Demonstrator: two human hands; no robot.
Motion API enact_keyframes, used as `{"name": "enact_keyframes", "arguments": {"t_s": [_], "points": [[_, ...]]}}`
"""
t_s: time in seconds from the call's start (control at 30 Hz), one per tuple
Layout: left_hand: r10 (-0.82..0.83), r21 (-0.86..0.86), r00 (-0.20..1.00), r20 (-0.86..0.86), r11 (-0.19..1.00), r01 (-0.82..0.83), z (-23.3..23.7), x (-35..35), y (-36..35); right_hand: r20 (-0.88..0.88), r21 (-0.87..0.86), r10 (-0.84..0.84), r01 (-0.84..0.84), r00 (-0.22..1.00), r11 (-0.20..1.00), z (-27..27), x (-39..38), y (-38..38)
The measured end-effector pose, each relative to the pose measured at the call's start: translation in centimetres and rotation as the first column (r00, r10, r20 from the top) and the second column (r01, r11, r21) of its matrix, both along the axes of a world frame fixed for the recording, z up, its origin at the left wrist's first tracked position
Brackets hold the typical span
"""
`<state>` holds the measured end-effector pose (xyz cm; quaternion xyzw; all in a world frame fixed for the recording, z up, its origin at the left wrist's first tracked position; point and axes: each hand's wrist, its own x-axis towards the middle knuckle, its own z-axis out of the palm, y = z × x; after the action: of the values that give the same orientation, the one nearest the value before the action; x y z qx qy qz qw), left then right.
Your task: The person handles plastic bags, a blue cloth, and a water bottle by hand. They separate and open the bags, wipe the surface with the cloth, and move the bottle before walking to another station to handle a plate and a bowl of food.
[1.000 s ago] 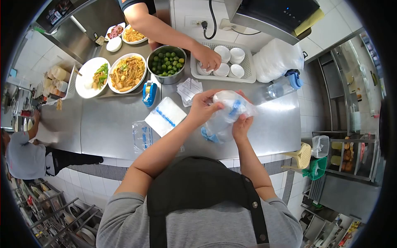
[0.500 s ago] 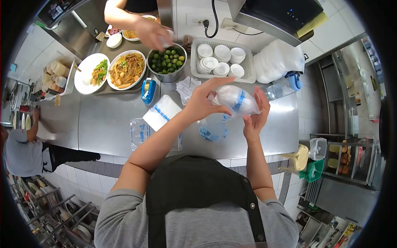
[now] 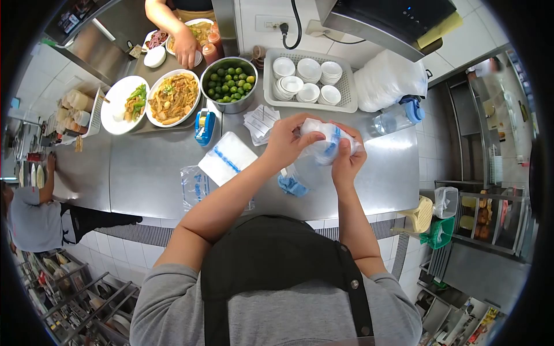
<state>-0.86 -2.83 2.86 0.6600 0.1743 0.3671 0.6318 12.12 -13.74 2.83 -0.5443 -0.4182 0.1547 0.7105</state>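
A white plastic-wrapped bundle with blue print (image 3: 324, 151) is held above the metal counter. My left hand (image 3: 288, 138) grips its left side, with the thumb across the front. On its right side, my right hand (image 3: 348, 154) is closed round it, thumb pressed on the front. What is inside the wrap cannot be made out. Beneath lies a crumpled blue-and-white piece (image 3: 293, 184). To the left are a stack of white plastic bags with a blue stripe (image 3: 228, 159), a clear printed wrapper (image 3: 195, 187), paper slips (image 3: 261, 123) and a blue tape dispenser (image 3: 205, 126).
Behind are a metal pot of green citrus (image 3: 231, 84), a basket of small white bowls (image 3: 351, 86) and a water bottle (image 3: 398, 118). A noodle bowl (image 3: 173, 98) stands on a tray at left. A co-worker's hand (image 3: 186, 47) is beyond it; another person (image 3: 34, 216) stands far left.
My hands have closed in on the bundle, which is now more compact and slightly further left. The co-worker's hand has moved from above the pot to the tray, lower and left.
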Motion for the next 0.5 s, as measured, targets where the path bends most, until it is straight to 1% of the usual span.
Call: {"name": "enact_keyframes", "arguments": {"t_s": [0.07,0.13,0.17,0.23,0.27,0.3,0.33,0.37,0.4,0.43,0.47,0.5], "points": [[-0.006,-0.076,0.999,0.039,0.997,0.009,-0.3,0.3,-0.3,-0.065,-0.027,0.004,-0.006,0.998,1.0,-0.1,0.0,-0.1],[-0.009,-0.136,0.995,0.097,0.99,0.022,-0.6,0.2,-0.6,-0.078,0.0,0.004,-0.004,0.997,1.0,-1.0,0.2,0.1],[-0.016,-0.122,0.997,0.076,0.992,0.025,-1.0,0.1,-0.4,-0.084,0.014,0.006,-0.005,0.996,1.0,-1.8,0.2,0.1],[-0.026,-0.094,0.999,0.028,0.995,0.028,-1.7,-0.5,0.0,-0.102,-0.042,0.03,-0.034,0.994,0.999,-4.2,0.2,-1.1],[0.011,-0.066,0.994,-0.109,0.998,-0.019,-1.7,-1.3,0.2,-0.114,-0.067,0.043,-0.051,0.993,0.996,-5.8,0.0,-1.7],[0.053,-0.033,0.969,-0.242,0.997,-0.063,-1.2,-2.5,0.5,0.123,-0.167,-0.017,0.038,0.992,0.985,-7.1,-0.4,-2.4],[0.097,0.002,0.924,-0.369,0.995,-0.103,-1.0,-3.7,0.8,0.358,-0.242,-0.051,0.146,0.932,0.959,-8.4,-0.8,-3.6],[0.219,0.132,0.958,-0.186,0.971,-0.197,-4.0,-4.4,1.9,0.574,-0.285,-0.06,0.268,0.816,0.92,-10.1,-1.2,-4.9],[0.281,0.053,0.954,-0.106,0.96,-0.276,-5.0,-5.8,2.4,0.491,-0.395,0.027,0.195,0.871,0.898,-12.7,-1.4,-6.6],[0.346,-0.027,0.938,-0.023,0.938,-0.347,-6.1,-7.2,2.9,0.485,-0.45,0.062,0.187,0.872,0.873,-14.0,-2.4,-8.2],[0.375,-0.15,0.912,-0.165,0.904,-0.399,-6.0,-9.4,3.2,0.479,-0.503,0.1,0.179,0.872,0.845,-14.9,-3.3,-9.7],[0.44,-0.27,0.881,-0.176,0.839,-0.473,-6.1,-10.5,3.2,0.469,-0.556,0.139,0.17,0.872,0.813,-14.8,-4.2,-10.5]]}}
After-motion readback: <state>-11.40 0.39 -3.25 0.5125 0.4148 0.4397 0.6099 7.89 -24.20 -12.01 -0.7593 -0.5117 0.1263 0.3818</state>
